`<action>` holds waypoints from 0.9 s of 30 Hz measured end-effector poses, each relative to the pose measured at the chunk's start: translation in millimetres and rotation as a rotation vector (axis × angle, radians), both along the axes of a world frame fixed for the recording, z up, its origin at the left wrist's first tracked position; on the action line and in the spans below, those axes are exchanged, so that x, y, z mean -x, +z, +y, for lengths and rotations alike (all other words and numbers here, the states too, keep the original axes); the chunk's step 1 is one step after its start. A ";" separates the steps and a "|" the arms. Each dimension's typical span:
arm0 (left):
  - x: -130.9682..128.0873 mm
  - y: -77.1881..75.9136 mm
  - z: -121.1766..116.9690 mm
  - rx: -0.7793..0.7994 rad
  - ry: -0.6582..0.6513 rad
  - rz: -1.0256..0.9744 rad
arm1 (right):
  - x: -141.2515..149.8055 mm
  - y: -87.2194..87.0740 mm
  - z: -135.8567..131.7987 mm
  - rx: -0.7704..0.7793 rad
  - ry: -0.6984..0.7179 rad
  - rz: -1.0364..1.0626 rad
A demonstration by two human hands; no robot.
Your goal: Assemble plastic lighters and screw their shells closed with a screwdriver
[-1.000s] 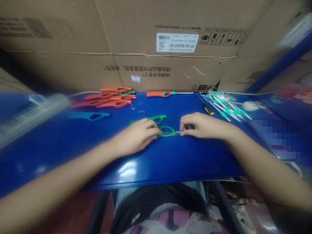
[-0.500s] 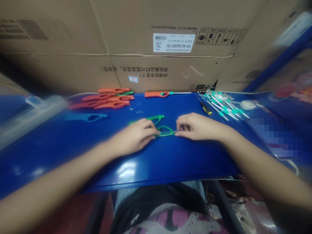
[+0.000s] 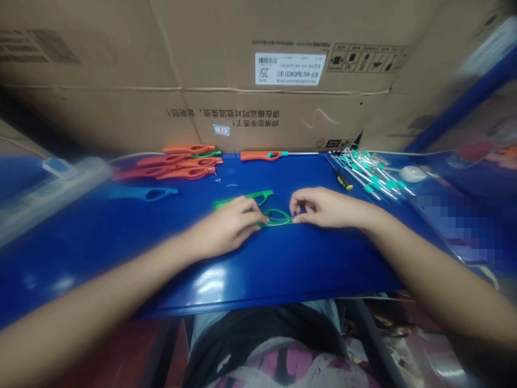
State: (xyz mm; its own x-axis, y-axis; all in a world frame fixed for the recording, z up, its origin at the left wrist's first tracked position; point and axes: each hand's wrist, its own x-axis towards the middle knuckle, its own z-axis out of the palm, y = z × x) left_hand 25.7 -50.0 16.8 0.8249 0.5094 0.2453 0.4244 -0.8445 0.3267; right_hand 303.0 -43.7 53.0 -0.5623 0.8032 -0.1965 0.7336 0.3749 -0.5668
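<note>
In the head view my left hand (image 3: 232, 226) is closed on a green lighter handle shell (image 3: 278, 223), its near end hidden under my fingers. A thin pale wire or tube appears to run along the shell's looped opening. The fingertips of my right hand (image 3: 323, 207) are pinched together at the shell's right tip; whatever is between them is too small to make out. Just behind, a second green handle shell (image 3: 264, 195) lies on the table, partly covered by my left hand.
Several orange handle shells (image 3: 186, 171) are piled at the back left, with a blue one (image 3: 149, 194) in front. An orange lighter (image 3: 260, 156) lies by the cardboard (image 3: 133, 118). Metal rods with teal parts (image 3: 369, 175) and a yellow-black screwdriver (image 3: 343, 180) are right.
My right fingers shift slightly at the shell's tip; a small greyish piece visible there earlier is now hidden. My left hand keeps its hold. The view shifts a little.
</note>
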 end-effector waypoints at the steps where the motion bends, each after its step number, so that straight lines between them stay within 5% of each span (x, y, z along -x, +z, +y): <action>1: 0.1 0.3 -0.4 -0.003 0.003 -0.001 | -1.0 -1.8 -0.5 -0.023 0.053 0.050; 7: -0.4 0.9 -2.9 0.007 0.010 0.011 | 5.5 -9.2 -5.4 -0.169 0.239 0.127; 27: -0.4 3.6 -4.8 -0.042 0.021 0.024 | 15.8 -13.1 -9.5 -0.275 0.211 0.076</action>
State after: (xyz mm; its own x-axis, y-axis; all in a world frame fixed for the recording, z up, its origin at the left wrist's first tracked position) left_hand 26.1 -54.8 20.4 0.8200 0.5164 0.2471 0.4494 -0.8480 0.2809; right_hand 287.3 -53.2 39.9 -0.7261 0.6850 0.0596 0.5836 0.6598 -0.4734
